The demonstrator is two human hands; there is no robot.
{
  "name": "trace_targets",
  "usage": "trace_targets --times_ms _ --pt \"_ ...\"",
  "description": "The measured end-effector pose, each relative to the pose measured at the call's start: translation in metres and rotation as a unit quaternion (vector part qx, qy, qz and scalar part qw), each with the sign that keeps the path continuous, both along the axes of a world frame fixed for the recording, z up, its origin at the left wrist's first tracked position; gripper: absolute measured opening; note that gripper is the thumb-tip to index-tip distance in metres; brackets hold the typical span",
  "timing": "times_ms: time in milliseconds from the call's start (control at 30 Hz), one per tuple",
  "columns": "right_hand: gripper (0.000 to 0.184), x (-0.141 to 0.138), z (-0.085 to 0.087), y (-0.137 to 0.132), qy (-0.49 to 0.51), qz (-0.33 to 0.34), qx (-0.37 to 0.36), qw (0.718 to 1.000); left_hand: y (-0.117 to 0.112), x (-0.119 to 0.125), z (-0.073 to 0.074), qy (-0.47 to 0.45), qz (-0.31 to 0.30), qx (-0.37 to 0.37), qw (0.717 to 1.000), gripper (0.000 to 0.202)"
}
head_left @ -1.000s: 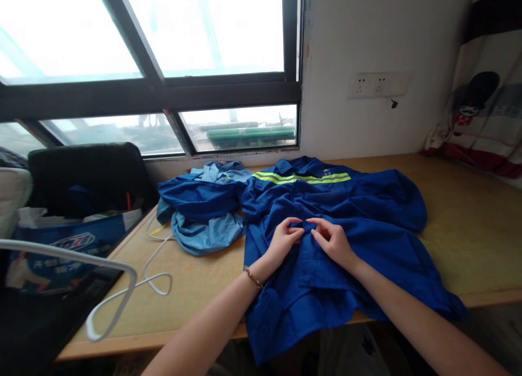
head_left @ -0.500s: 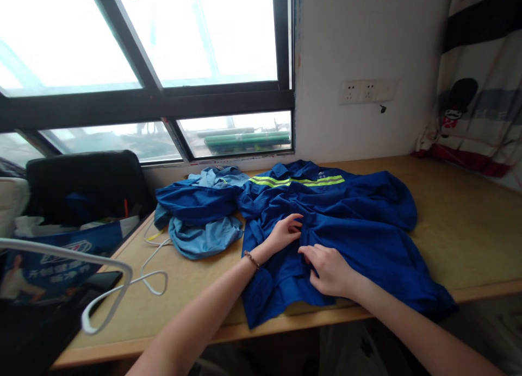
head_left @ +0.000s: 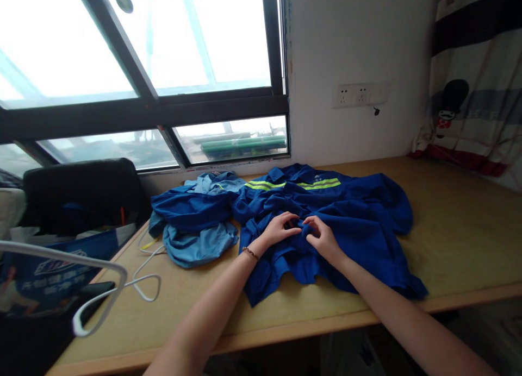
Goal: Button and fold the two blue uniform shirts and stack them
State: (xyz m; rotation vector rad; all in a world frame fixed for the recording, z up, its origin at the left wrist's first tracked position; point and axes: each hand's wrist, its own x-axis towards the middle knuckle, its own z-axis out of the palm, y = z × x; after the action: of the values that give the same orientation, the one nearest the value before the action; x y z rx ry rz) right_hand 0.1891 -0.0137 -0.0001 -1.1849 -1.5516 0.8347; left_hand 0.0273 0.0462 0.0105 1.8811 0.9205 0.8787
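The left hand (head_left: 279,229) and right hand (head_left: 322,237), fingertips almost meeting, each pinch the front edge of the blue jacket (head_left: 359,224) spread on the desk (head_left: 460,229) beneath them; closing it neatly likely calls for holding both edges flat and aligned between the hands.

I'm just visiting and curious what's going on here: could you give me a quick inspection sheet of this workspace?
Surface: light wooden table.
Job's things: dark blue work jacket with yellow-green stripes, spread out.
Clutter: crumpled heap of blue clothes; white plastic hanger.
Grips: left hand and right hand both pinch the jacket's front.
Cables: thin white cord beside the heap.
Surroundings: black-framed window, white wall sockets, black chair.
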Motion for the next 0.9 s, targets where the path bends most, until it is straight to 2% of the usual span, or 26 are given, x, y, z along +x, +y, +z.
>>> trace_targets --times_ms 67,200,300,367,433,500,567,667,733,900 --pt "0.029 0.006 -0.001 0.009 0.132 -0.008 -0.064 0.989 -0.001 0.0 -0.001 -0.007 0.008 -0.014 1.0 0.042" --pt "0.035 0.017 -0.004 0.025 0.293 -0.073 -0.197 0.933 -0.004 -0.002 -0.004 -0.002 0.005 -0.002 1.0 0.045" --pt "0.019 0.023 -0.001 0.03 0.36 -0.073 -0.227 0.902 -0.006 -0.003 -0.005 0.007 -0.004 0.022 1.0 0.055" --pt "0.009 0.026 0.004 0.03 0.378 -0.064 -0.233 0.894 -0.006 -0.003 -0.006 -0.003 0.011 0.017 1.0 0.064" --pt "0.014 0.027 0.008 0.028 0.382 -0.061 -0.235 0.891 -0.008 -0.002 -0.005 -0.015 0.037 -0.002 0.999 0.071" --pt "0.018 0.026 0.012 0.026 0.377 -0.053 -0.236 0.894 -0.012 0.0 -0.002 -0.01 0.066 -0.01 0.998 0.069" --pt "0.019 0.025 0.014 0.024 0.363 -0.046 -0.241 0.899 -0.02 0.001 0.004 0.016 0.084 0.006 0.996 0.055" --pt "0.021 0.025 0.015 0.023 0.347 -0.043 -0.257 0.901 -0.04 0.004 0.009 0.079 0.069 0.045 0.993 0.023" --pt "0.021 0.025 0.015 0.023 0.344 -0.033 -0.263 0.901 -0.052 0.008 0.005 0.106 0.052 0.055 0.992 0.012" --pt "0.017 0.024 0.015 0.02 0.327 0.012 -0.245 0.912 -0.061 0.018 -0.021 0.128 0.05 0.08 0.987 0.02"
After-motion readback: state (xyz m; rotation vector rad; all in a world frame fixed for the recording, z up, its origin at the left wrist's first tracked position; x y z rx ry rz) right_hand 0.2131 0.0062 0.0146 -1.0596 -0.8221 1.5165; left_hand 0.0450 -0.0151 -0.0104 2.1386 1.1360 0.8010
